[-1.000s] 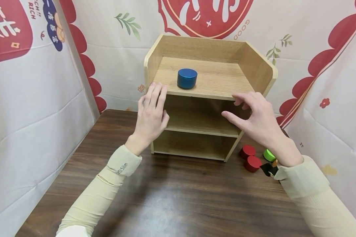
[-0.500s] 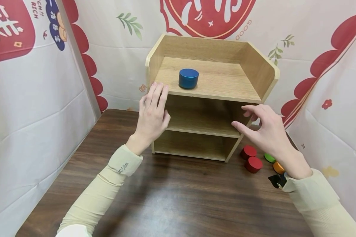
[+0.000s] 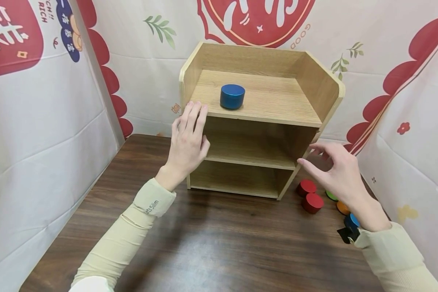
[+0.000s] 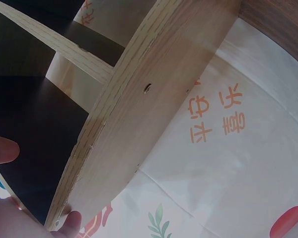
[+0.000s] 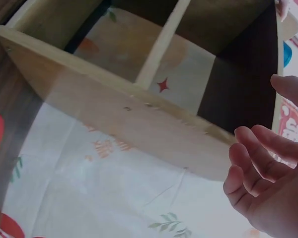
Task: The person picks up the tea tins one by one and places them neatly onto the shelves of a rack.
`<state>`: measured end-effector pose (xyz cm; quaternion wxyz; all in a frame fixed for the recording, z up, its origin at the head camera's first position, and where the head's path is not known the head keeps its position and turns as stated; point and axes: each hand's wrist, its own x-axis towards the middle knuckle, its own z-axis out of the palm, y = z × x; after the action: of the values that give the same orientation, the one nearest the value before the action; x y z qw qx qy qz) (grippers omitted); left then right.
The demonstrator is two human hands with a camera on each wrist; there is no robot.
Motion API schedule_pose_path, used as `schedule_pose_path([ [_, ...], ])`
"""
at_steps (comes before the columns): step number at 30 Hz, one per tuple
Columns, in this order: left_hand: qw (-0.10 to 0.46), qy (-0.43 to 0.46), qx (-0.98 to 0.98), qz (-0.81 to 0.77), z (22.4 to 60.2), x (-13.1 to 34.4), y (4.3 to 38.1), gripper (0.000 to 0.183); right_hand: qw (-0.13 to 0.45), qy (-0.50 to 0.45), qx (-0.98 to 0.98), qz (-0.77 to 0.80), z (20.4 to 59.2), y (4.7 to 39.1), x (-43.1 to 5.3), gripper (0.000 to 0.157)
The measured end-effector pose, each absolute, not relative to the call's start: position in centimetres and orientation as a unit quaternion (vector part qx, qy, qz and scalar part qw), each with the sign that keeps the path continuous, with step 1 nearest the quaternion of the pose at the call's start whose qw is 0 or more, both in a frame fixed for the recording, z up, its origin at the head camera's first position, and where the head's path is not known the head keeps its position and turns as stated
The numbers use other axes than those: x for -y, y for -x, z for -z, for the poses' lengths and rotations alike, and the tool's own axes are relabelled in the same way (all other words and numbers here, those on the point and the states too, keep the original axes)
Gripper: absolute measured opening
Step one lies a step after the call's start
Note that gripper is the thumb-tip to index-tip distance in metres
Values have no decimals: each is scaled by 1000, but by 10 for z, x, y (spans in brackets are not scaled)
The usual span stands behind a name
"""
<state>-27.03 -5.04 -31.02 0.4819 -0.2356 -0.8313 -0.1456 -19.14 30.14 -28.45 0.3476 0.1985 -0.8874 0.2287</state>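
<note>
A round blue tin [image 3: 232,97] stands near the front edge on the top board of a wooden shelf unit [image 3: 266,117]. My left hand [image 3: 187,146] rests at the unit's upper left front corner, its fingers stretched toward the top board's edge. In the left wrist view, a fingertip [image 4: 72,224] lies against the outer side panel, while the thumb [image 4: 4,149] shows on the inner side. At the unit's right side my right hand [image 3: 341,174] hovers with thumb and fingers spread and loosely bent, holding nothing. Two red round tins [image 3: 312,203] stand below it on the table.
Beyond the red tins are green [image 3: 331,196], orange [image 3: 342,208] and blue [image 3: 351,221] round pieces, partly hidden by the right arm. A black piece [image 3: 346,234] lies by that wrist. The dark wooden table [image 3: 204,247] is bordered by printed white cloth [image 3: 153,85].
My right hand has moved down and to the right, away from the top board's front edge. More of the coloured pieces at the right now show. The left hand stays at its corner.
</note>
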Motion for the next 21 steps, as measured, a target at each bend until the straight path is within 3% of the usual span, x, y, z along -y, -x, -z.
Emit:
schedule_pose_path([
  [21,479,232,835,140,309,50,270,74,288,-82,927,-224,335,189,-347,46],
])
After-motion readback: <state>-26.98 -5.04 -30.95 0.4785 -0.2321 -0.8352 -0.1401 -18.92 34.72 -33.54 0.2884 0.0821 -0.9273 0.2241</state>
